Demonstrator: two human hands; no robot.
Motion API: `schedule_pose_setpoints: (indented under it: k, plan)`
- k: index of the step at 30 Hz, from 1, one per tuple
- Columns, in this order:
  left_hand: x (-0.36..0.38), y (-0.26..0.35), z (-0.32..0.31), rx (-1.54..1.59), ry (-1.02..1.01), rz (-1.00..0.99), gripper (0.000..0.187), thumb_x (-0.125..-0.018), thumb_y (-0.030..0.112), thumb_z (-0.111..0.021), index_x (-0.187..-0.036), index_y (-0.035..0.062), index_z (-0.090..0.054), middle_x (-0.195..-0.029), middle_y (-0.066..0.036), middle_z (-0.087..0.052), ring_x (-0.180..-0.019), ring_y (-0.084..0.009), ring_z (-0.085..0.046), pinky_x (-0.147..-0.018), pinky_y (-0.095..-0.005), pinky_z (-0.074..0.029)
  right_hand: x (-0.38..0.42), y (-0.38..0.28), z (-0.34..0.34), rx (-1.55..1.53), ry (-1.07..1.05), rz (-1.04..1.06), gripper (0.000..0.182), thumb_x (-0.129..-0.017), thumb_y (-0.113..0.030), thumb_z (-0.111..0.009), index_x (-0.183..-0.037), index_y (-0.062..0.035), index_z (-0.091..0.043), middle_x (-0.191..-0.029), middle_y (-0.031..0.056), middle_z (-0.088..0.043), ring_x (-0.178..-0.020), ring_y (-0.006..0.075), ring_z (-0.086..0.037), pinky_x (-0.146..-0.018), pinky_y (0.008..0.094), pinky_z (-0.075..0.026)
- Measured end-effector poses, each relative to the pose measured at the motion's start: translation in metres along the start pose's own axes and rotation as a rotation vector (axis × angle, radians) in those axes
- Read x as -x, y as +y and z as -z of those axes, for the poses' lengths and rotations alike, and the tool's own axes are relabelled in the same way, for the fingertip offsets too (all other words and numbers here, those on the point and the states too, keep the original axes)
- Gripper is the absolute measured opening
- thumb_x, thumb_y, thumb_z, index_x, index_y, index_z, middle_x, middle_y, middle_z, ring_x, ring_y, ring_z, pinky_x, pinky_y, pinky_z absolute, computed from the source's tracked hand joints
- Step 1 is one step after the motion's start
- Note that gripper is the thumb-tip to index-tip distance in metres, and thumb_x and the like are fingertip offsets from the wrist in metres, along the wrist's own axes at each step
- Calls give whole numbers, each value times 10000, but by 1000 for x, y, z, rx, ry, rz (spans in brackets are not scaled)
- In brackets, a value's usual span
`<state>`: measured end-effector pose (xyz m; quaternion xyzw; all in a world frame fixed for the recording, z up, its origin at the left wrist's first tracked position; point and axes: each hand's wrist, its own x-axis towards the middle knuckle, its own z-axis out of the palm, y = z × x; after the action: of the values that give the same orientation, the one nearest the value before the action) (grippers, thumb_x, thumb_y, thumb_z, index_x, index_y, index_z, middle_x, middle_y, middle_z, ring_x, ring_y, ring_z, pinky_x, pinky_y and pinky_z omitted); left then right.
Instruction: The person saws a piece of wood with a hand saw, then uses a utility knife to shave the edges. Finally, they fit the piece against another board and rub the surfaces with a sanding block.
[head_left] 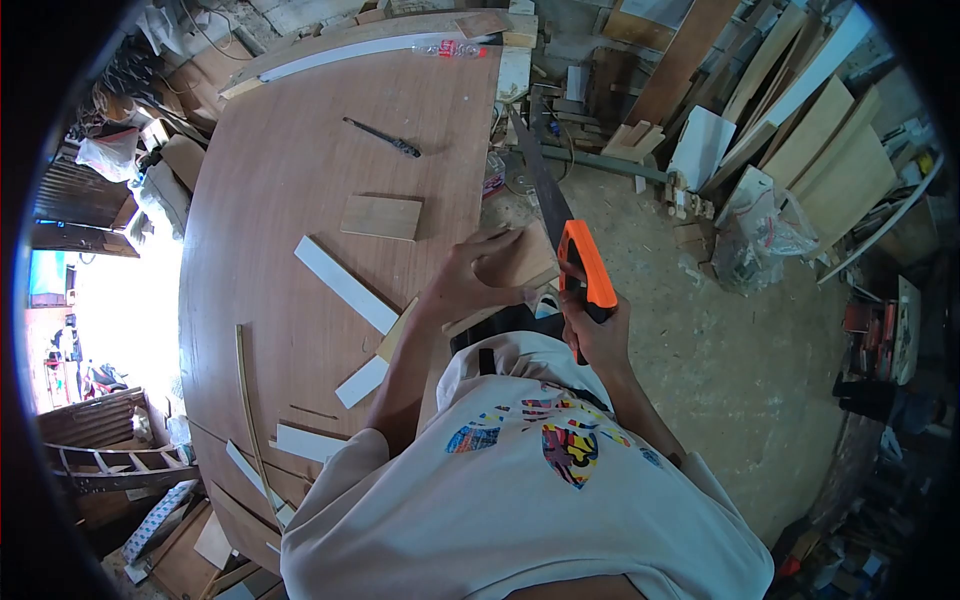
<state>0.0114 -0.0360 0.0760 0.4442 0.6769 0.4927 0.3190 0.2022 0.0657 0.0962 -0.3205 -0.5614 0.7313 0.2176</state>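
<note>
Right hand [598, 335] closed around the orange handle of a handsaw [560, 235], the dark blade running up and away from the grip past the right-hand edge of the workbench [270, 180]. Left hand [470, 280] pressed flat, fingers spread, on a wooden board [525, 262] that overhangs that same edge; the blade meets the board just beside the fingers. Further onto the workbench from the board: a white strip [345, 283] lying diagonally, a small square plywood offcut [381, 216] beyond it, and a dark hand tool [385, 138] near the far end. A plastic bottle [450, 48] lies at the far edge. Off the workbench, right of the saw, stacked planks [810, 130] lean over a sawdust-covered floor [740, 360]
</note>
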Motion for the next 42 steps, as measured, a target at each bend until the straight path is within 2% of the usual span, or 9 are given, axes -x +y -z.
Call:
schedule_pose_setpoints:
  k: [6, 14, 16, 19, 21, 28, 31, 39, 42]
  plan:
    - [9, -10, 11, 384, -328, 204, 724, -759, 414, -669, -1300, -38, -505, -1166, -167, -607, -1041, -226, -585, -939, -336, -431, -6, -4, -2, 89, -12, 48, 365, -858, -53, -660, -1218, -35, -598, -627, -62, -514, -522, -5, -423, -455, 185, -323]
    - [13, -17, 5, 583, -245, 789, 627, -825, 485, -519, -1183, -27, -577, -1020, -128, -642, -822, -178, -594, -732, -288, -452, -23, -4, 17, 363, -105, 178, 303, -816, -98, -714, -1107, -36, -654, -614, -71, -503, -433, 24, -397, -402, 202, -279]
    - [6, -19, 6, 575, -259, 803, 598, -837, 486, -517, -1161, -12, -593, -1003, -121, -641, -807, -177, -588, -711, -285, -447, -20, -14, 18, 357, -131, -86, 261, -823, -128, -708, -1063, -35, -665, -592, -54, -509, -400, 38, -397, -379, 220, -292]
    - [-4, -32, 9, 433, -255, 727, 474, -905, 394, -486, -1152, 4, -599, -975, -95, -647, -833, -180, -598, -742, -305, -459, -21, -12, 16, 308, -95, -271, 291, -835, -165, -703, -1099, -50, -661, -554, -75, -460, -481, 23, -449, -433, 218, -330]
    - [-12, -72, 8, -49, -269, 193, 374, -960, 306, -455, -1143, 14, -599, -973, -114, -652, -867, -201, -605, -789, -324, -469, -23, 3, 11, 268, -66, -279, 257, -837, -163, -698, -1062, -45, -660, -551, -69, -459, -458, 33, -440, -414, 227, -320]
    - [-57, -166, 4, -522, -483, 282, 278, -974, 205, -434, -1155, 46, -570, -1087, -197, -622, -1011, -334, -594, -853, -407, -459, -35, 68, 9, 214, 29, -229, 137, -853, -95, -615, -910, -46, -500, -573, -15, -484, -431, 62, -464, -391, 259, -358]
    - [-66, -201, -4, -704, -454, 239, 299, -885, 99, -500, -1167, 91, -600, -1096, -160, -647, -1045, -311, -596, -904, -407, -436, -42, 86, 16, 220, 5, -197, 199, -867, -47, -582, -1002, -41, -437, -585, -5, -444, -367, 83, -435, -338, 251, -344]
    - [-65, -265, -8, -747, -22, -194, 186, -824, 79, -583, -977, 117, -682, -1084, -80, -566, -1087, -287, -512, -948, -440, -376, -55, 79, 15, -26, 21, -335, 195, -859, -37, -533, -1014, -42, -415, -586, 10, -443, -364, 109, -453, -339, 277, -381]
    - [-62, -272, -18, -687, 83, -159, 140, -841, 160, -598, -946, 136, -686, -1087, -83, -559, -1079, -293, -497, -929, -437, -380, -69, 71, 3, -67, -3, -317, 196, -847, -40, -512, -1009, -40, -402, -569, 14, -440, -348, 120, -457, -325, 291, -379]
